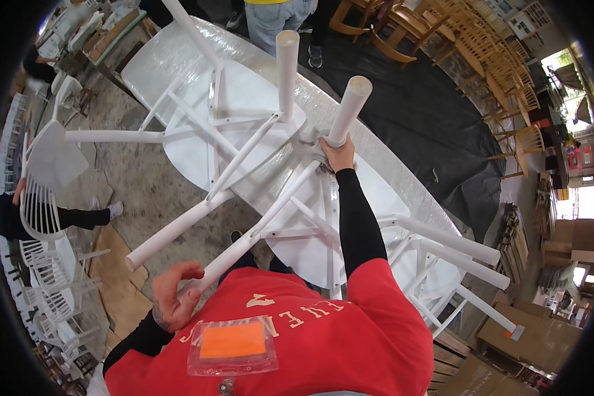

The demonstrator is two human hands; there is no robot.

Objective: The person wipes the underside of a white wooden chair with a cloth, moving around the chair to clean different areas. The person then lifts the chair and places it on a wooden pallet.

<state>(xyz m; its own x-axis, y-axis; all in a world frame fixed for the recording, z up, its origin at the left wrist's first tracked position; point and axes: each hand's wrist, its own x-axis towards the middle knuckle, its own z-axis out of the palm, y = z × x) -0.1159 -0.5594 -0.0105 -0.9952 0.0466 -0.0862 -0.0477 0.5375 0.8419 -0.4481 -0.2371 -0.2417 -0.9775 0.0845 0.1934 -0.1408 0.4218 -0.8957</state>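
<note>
A white wooden chair (297, 249) lies upside down in front of me, its legs pointing up and outward. My right hand (338, 153) is wrapped around the base of one upright leg (351, 105), with a crumpled greyish cloth (313, 149) pressed between the hand and the wood. Lower left, my left hand (175, 296) has its fingers bent and apart, beside the end of another leg (226, 259) that slants toward me. Whether it touches that leg I cannot tell. A second upturned white chair (193, 142) sits just beyond, to the left.
Both chairs rest on a long table (153, 63) wrapped in clear plastic. Another upturned white chair (435, 264) is at right. People stand at the far side and left. White chairs (49, 264) line the left; wooden chairs (478, 56) and cardboard boxes (534, 333) the right.
</note>
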